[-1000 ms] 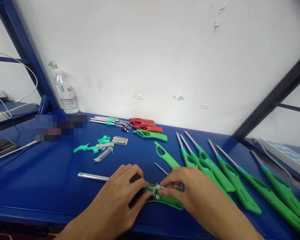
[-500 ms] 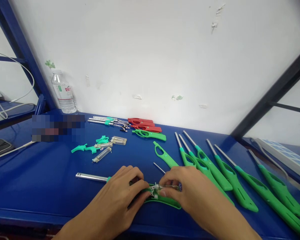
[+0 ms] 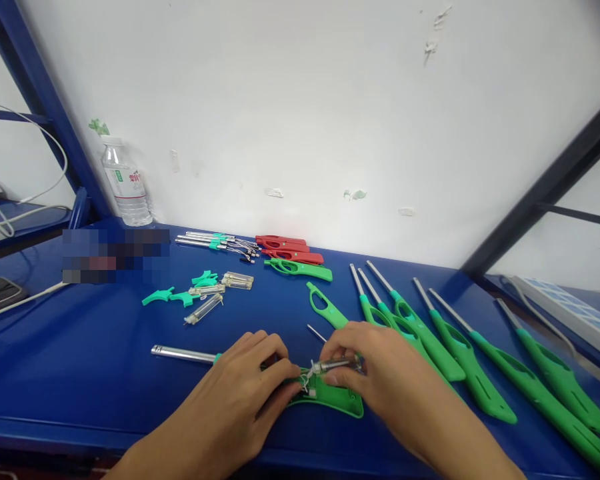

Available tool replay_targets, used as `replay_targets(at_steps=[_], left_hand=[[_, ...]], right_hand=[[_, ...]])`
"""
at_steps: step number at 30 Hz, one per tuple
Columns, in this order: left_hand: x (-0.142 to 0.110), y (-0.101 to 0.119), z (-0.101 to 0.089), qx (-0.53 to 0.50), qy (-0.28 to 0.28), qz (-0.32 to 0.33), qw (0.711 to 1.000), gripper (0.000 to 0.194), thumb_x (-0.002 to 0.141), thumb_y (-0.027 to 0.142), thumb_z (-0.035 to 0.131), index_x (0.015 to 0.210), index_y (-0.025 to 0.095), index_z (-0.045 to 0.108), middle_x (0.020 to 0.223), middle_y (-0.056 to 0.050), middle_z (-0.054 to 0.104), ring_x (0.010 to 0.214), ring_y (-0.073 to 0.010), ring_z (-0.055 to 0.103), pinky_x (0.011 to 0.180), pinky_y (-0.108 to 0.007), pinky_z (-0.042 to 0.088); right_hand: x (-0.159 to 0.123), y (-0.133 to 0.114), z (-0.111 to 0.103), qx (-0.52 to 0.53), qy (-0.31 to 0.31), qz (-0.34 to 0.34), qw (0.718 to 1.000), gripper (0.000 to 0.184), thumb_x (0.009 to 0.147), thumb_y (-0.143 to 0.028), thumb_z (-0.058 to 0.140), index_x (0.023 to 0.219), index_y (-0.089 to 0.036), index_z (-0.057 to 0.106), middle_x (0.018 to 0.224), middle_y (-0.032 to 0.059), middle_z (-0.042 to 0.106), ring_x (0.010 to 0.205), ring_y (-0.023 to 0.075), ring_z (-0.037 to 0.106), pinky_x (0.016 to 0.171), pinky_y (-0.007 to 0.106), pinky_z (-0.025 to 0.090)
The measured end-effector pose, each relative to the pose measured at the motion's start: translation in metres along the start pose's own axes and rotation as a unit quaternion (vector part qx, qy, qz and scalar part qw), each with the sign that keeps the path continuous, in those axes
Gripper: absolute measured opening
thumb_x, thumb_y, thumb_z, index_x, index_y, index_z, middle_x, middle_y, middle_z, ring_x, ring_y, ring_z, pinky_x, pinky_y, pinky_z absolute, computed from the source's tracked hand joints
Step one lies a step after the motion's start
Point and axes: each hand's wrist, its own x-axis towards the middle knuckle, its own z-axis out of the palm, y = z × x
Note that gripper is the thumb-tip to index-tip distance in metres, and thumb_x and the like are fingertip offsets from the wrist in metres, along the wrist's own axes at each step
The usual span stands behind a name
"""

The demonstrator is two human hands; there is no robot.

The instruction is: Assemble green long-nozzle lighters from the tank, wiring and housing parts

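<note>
Near the front of the blue table, my left hand (image 3: 250, 397) is closed around an open green lighter shell (image 3: 345, 402), its fingers covering the middle. A silver tube (image 3: 186, 354) sticks out on its left side. My right hand (image 3: 383, 373) pinches a clear fuel tank (image 3: 334, 365) just above the shell's wide end. Thin white wires or tubing (image 3: 305, 382) lie tangled between my fingertips and the tank's tip. Behind my right hand are a green shell half (image 3: 326, 307) and a thin metal rod (image 3: 317, 333), probably a screwdriver shaft, its other end hidden.
Several assembled green lighters (image 3: 480, 373) lie at right. Teal triggers (image 3: 159, 297) and clear tanks (image 3: 205, 309) lie left of centre. Toward the wall are metal tubes with wires (image 3: 200, 243), red shells (image 3: 293, 255) and a green shell (image 3: 303, 269). A water bottle (image 3: 129, 190) stands back left.
My right hand has risen slightly with the fuel tank, which now shows more clearly above the shell. More of the shell's inside is visible. My left hand has hardly moved.
</note>
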Motion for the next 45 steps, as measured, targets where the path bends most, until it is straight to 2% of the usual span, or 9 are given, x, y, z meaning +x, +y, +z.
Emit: replay_targets(at_steps=[15, 19, 26, 38, 45], left_hand=[[0.0013, 0.0017, -0.0023, -0.004, -0.007, -0.005, 1.0, 0.018, 0.11, 0.017, 0.049, 0.108, 0.024, 0.065, 0.103, -0.002, 0.06, 0.09, -0.022, 0.054, 0.082, -0.039, 0.042], [0.0006, 0.0021, -0.0024, -0.005, -0.007, -0.007, 1.0, 0.018, 0.11, 0.018, 0.049, 0.107, 0.023, 0.066, 0.104, -0.003, 0.06, 0.09, -0.0217, 0.053, 0.082, -0.038, 0.042], [-0.0001, 0.0012, -0.0025, 0.002, -0.012, -0.005, 1.0, 0.018, 0.11, 0.017, 0.048, 0.109, 0.023, 0.066, 0.106, -0.004, 0.06, 0.091, -0.0225, 0.053, 0.084, -0.04, 0.043], [-0.0002, 0.0016, -0.0018, -0.007, -0.012, -0.009, 1.0, 0.018, 0.109, 0.016, 0.05, 0.111, 0.024, 0.066, 0.106, -0.003, 0.06, 0.092, -0.022, 0.054, 0.084, -0.04, 0.043], [0.0016, 0.0005, -0.001, -0.007, -0.021, -0.013, 1.0, 0.018, 0.11, 0.017, 0.048, 0.109, 0.023, 0.066, 0.106, -0.004, 0.06, 0.092, -0.0221, 0.054, 0.085, -0.041, 0.043]], right_hand=[[-0.0034, -0.0019, 0.0014, -0.02, -0.015, 0.006, 1.0, 0.02, 0.084, -0.011, 0.082, 0.085, -0.029, 0.077, 0.091, -0.0061, 0.075, 0.086, 0.0187, 0.07, 0.071, 0.029, 0.039], [-0.0055, -0.0055, 0.0003, -0.026, -0.01, 0.001, 1.0, 0.017, 0.086, -0.013, 0.081, 0.088, -0.03, 0.078, 0.092, -0.0055, 0.076, 0.087, 0.0193, 0.071, 0.073, 0.029, 0.041], [-0.0064, -0.0038, -0.0045, 0.0, -0.037, -0.007, 0.999, 0.013, 0.09, -0.018, 0.081, 0.094, -0.03, 0.084, 0.095, -0.0029, 0.08, 0.09, 0.0207, 0.074, 0.079, 0.029, 0.045], [-0.0068, -0.0033, -0.0048, 0.008, -0.035, -0.041, 0.999, 0.021, 0.092, -0.014, 0.076, 0.091, -0.032, 0.086, 0.088, -0.003, 0.081, 0.083, 0.0189, 0.074, 0.072, 0.027, 0.044], [-0.0065, -0.0089, -0.004, -0.048, -0.036, -0.055, 0.997, 0.022, 0.093, -0.015, 0.07, 0.083, -0.029, 0.085, 0.08, 0.0001, 0.079, 0.076, 0.0191, 0.073, 0.066, 0.027, 0.043]])
